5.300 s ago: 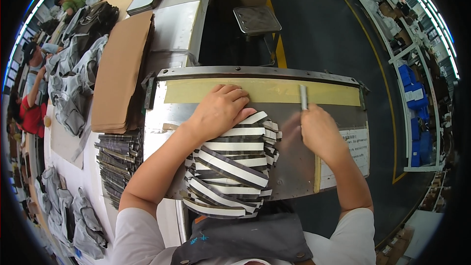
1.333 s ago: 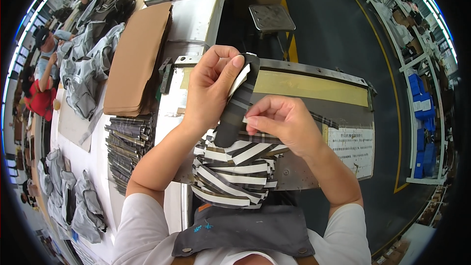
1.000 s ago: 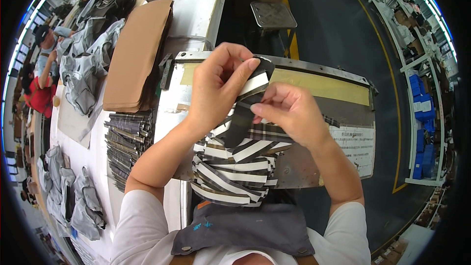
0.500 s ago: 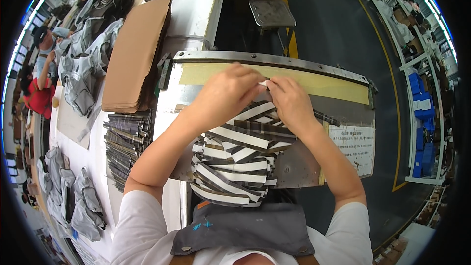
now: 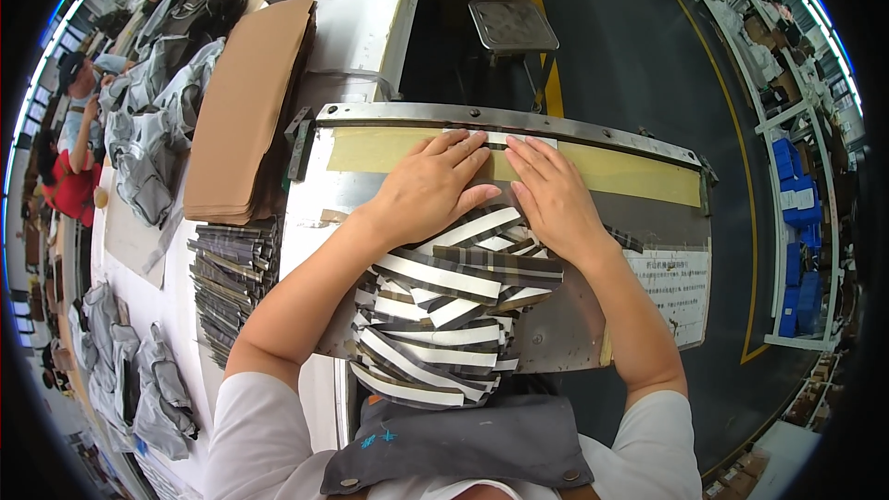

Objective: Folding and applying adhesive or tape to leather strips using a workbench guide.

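Note:
My left hand (image 5: 433, 174) lies flat with its fingers stretched toward the metal bar (image 5: 407, 113) along the far edge of a metal work plate (image 5: 567, 315). Beside it my right hand (image 5: 554, 193) is spread flat as well, a small gap between the two. Under both sets of fingertips is a narrow white strip (image 5: 498, 139), pressed on the yellow tape band (image 5: 630, 169) next to the bar. Most of the strip is hidden by the fingers. Closer to me sits a loose heap of white and dark plaid strips (image 5: 444, 315).
On the left table, a bundle of dark plaid strips (image 5: 236, 282) lies below a stack of brown sheets (image 5: 245, 111). Grey fabric pieces (image 5: 139, 157) are farther left, with people beyond. A metal stool (image 5: 512, 26) stands ahead; shelves with blue bins (image 5: 801, 213) are at right.
Both hands have gone from pinching the small white strip above the plate to lying flat over it at the bar. The fingers have opened out.

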{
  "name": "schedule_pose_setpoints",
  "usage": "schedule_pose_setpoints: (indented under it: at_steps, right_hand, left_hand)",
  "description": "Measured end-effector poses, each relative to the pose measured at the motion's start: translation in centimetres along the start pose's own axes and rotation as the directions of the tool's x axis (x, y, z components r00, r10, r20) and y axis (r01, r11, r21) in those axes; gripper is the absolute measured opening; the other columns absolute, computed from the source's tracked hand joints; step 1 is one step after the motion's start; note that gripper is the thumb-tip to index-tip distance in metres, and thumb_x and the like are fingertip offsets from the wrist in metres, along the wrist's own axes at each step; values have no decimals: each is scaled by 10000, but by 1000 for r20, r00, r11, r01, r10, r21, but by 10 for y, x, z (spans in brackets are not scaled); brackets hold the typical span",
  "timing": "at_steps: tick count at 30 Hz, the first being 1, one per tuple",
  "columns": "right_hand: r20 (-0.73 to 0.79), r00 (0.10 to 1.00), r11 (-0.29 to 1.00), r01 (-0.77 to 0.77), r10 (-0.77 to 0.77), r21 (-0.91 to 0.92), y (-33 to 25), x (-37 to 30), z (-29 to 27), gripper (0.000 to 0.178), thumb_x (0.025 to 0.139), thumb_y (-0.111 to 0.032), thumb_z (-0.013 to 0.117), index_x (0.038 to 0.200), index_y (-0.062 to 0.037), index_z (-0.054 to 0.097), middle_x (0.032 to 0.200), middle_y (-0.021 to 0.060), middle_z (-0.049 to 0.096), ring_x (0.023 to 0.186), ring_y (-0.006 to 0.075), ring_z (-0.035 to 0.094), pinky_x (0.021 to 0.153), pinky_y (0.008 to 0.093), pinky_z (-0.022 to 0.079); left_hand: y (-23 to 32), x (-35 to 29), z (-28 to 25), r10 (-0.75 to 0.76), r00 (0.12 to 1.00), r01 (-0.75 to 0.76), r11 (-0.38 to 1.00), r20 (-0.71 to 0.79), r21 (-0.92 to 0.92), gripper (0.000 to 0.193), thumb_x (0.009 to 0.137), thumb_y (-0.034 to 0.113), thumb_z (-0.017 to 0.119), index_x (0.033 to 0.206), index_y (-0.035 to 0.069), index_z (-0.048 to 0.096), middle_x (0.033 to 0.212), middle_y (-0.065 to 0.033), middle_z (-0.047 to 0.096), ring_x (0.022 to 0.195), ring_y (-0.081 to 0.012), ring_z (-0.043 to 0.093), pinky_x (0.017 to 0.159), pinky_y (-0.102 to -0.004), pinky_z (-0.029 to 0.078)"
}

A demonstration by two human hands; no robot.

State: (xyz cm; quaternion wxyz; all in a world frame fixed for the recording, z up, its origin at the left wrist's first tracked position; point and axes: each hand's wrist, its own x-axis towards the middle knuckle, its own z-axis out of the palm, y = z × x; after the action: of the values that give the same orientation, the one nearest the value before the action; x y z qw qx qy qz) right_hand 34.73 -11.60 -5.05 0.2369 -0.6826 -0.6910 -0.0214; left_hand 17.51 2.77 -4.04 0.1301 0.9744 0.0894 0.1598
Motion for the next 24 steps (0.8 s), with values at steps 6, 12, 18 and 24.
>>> schedule_pose_setpoints:
  at_steps: [6, 12, 18, 24]
  right_hand:
    - [22, 1000, 1000, 0, 0, -5, 1, 0, -2, 386, 941, -161, 567, 1281, 23, 561, 1399, 122, 522, 1322, 320, 433, 1071, 435, 387]
    - [23, 999, 999, 40, -40, -15, -1, 1, -4, 385, 926, -157, 584, 1266, 24, 568, 1361, 121, 542, 1270, 319, 453, 1049, 440, 400]
    - [23, 999, 999, 32, -32, -19, -3, 2, -5, 392, 912, -145, 597, 1255, 41, 564, 1355, 124, 540, 1252, 314, 458, 1030, 434, 414]
    - [30, 999, 999, 34, -35, 25, -4, 2, -5, 385, 899, -112, 603, 1235, 71, 558, 1325, 154, 534, 1229, 328, 475, 1018, 410, 436]
  left_hand:
    - [4, 3, -5, 3, 1000, -3, 1000, 26, -9, 540, 972, 412, 529, 1277, -32, 565, 1388, -181, 530, 1292, -360, 461, 1078, -441, 383]
    - [6, 3, -5, 44, 999, -45, 997, 16, 65, 545, 955, 414, 553, 1268, -33, 568, 1371, -169, 545, 1255, -351, 482, 1053, -443, 405]
    - [5, 4, -5, 68, 998, -69, 996, 13, 57, 552, 934, 409, 582, 1252, -43, 571, 1355, -170, 554, 1228, -346, 501, 1031, -431, 423]
    - [7, 5, -4, 86, 996, -86, 996, -1, 33, 531, 916, 388, 610, 1207, -55, 592, 1291, -193, 581, 1203, -334, 526, 1016, -418, 443]
